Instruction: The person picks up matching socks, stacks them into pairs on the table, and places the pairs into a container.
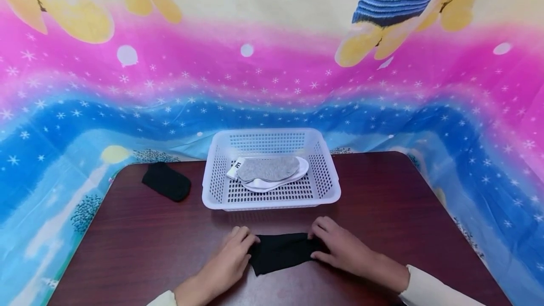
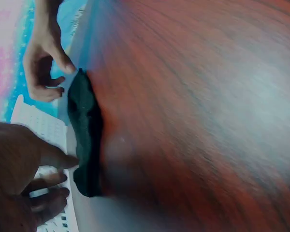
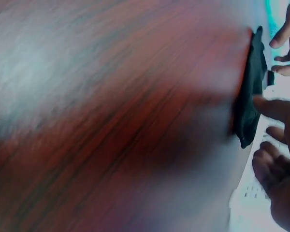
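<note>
A black sock (image 1: 280,252) lies flattened on the table in front of the basket, running left to right. My left hand (image 1: 231,258) is at its left end, fingertips right at the edge; in the left wrist view the thumb of the left hand (image 2: 19,174) meets the black fabric, with the other fingers loosely bent. At the opposite end, my right hand (image 1: 340,247) has thumb and fingers spread apart over the sock's edge. The right wrist view shows the right hand's thumb (image 3: 273,107) against the sock (image 3: 251,92), its fingers away from the thumb.
A white perforated basket (image 1: 272,204) stands behind the hands, holding a grey sock (image 1: 268,169) on top of white socks (image 1: 260,186). Another black sock (image 1: 166,183) lies at the table's back left. A patterned cloth (image 1: 272,74) hangs behind the dark wooden table (image 1: 403,211).
</note>
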The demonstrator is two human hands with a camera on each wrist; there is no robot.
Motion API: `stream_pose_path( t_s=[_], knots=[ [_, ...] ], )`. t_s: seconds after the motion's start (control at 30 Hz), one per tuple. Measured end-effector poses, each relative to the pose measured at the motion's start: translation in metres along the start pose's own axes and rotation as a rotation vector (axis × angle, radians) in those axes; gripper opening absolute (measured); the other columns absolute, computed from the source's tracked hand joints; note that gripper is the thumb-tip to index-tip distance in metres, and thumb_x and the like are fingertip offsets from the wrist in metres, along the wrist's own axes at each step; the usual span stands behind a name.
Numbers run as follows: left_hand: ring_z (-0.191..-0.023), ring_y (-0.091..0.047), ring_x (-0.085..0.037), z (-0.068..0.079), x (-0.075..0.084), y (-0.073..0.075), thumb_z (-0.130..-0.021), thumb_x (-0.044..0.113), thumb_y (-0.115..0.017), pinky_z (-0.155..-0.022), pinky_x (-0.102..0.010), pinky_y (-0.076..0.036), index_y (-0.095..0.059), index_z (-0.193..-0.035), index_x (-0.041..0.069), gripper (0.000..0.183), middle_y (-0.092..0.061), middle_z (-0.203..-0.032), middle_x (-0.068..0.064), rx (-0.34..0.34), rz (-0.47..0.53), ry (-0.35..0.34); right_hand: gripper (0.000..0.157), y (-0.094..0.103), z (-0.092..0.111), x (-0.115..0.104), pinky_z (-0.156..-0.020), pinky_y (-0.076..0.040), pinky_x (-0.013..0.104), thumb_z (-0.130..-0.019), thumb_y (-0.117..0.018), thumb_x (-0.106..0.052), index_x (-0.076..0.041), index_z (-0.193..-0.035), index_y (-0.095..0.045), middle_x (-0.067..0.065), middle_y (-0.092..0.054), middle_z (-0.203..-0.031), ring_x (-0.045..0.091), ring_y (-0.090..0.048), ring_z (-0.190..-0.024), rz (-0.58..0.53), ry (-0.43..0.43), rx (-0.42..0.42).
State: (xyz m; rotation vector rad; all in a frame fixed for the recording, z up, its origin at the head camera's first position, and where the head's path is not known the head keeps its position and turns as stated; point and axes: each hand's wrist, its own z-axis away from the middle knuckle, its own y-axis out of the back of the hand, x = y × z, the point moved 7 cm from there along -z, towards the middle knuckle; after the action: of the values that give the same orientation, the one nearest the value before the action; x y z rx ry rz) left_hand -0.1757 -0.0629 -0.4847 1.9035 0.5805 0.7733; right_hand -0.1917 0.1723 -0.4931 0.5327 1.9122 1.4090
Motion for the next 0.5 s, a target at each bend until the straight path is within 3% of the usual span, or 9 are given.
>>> stream_pose_path(
  t_s=[0.1,0.2,0.5],
  knots=[
    [-0.096,-0.050,-0.011,0.004,0.005,-0.006,-0.077,0.005,-0.071,-0.083,-0.032,-0.047,-0.063,-0.109,0.014,0.035,-0.055,-0.105,0.005,-0.072,0.004,-0.106,0.034,-0.002,0.001,-0.014,-0.081,-0.047,0.021,-0.081,-0.076,-0.031,-0.020,-0.109,-0.059,-0.011,-0.047,-0.110,0.003,-0.043,-0.100,0.061,0.166,-0.015],
    [-0.099,-0.051,-0.012,0.007,0.008,-0.010,-0.079,0.005,-0.069,-0.086,-0.033,-0.048,-0.064,-0.108,0.013,0.031,-0.058,-0.109,0.003,-0.078,-0.004,-0.174,0.033,-0.006,0.001,-0.022,-0.083,-0.046,0.021,-0.081,-0.074,-0.025,-0.019,-0.110,-0.059,-0.009,-0.049,-0.111,0.004,-0.045,-0.100,0.117,0.260,-0.018],
    [-0.090,-0.052,-0.010,0.006,0.007,-0.016,-0.081,0.006,-0.069,-0.078,-0.025,-0.049,-0.068,-0.099,0.011,0.019,-0.060,-0.099,0.005,-0.009,-0.022,-0.246,0.027,-0.013,0.002,-0.025,-0.078,-0.048,0.022,-0.080,-0.067,-0.011,-0.016,-0.105,-0.061,-0.006,-0.052,-0.106,0.008,-0.048,-0.095,0.237,0.318,0.020]
  ],
)
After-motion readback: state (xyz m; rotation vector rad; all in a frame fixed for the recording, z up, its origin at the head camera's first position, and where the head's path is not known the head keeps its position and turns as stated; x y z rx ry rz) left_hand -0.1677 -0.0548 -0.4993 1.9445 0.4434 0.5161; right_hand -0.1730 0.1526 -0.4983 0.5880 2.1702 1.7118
